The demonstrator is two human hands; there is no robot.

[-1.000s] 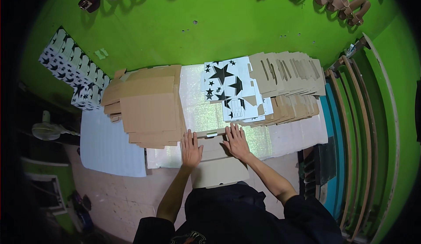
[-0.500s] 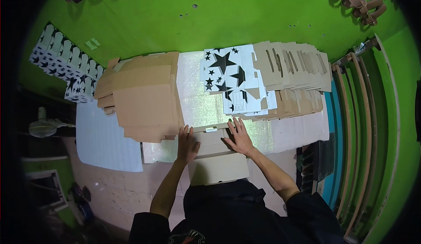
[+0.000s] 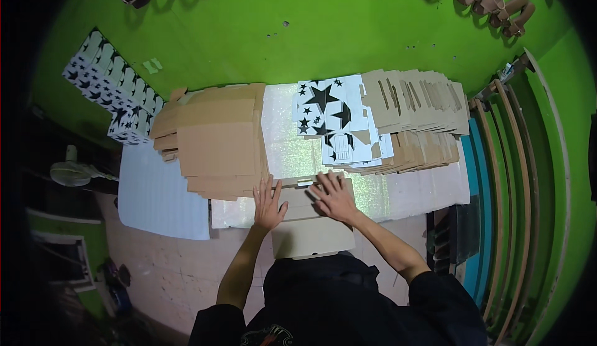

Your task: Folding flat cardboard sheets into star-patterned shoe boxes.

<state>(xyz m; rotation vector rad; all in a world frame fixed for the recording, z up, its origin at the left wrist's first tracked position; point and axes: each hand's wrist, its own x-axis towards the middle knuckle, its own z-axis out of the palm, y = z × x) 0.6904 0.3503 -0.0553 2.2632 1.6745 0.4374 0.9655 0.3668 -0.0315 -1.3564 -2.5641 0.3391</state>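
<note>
A brown cardboard box blank (image 3: 314,237) with creased panels lies at the table's front edge, its near part reaching over the edge toward my body. My left hand (image 3: 269,204) rests on its left side, fingers stretched out and pointing away from me. On the blank's upper right lies my right hand (image 3: 336,198), fingers spread, close to a slot in the far flap. Neither hand grips anything. Beyond them, white box blanks with black stars (image 3: 326,106) lie on the table. The underside of the blank is hidden.
Flat brown cardboard sheets (image 3: 217,134) are stacked at the left, and slotted brown blanks (image 3: 429,106) fan out at the right. Finished star-patterned boxes (image 3: 112,78) stand far left. A fan (image 3: 69,173) is at the left, wooden rails (image 3: 507,178) at the right, and sandals (image 3: 497,0) hang on the green wall.
My right hand has shifted slightly left across the far flap. The left hand now lies a little flatter on the blank. The whole view has shifted a little.
</note>
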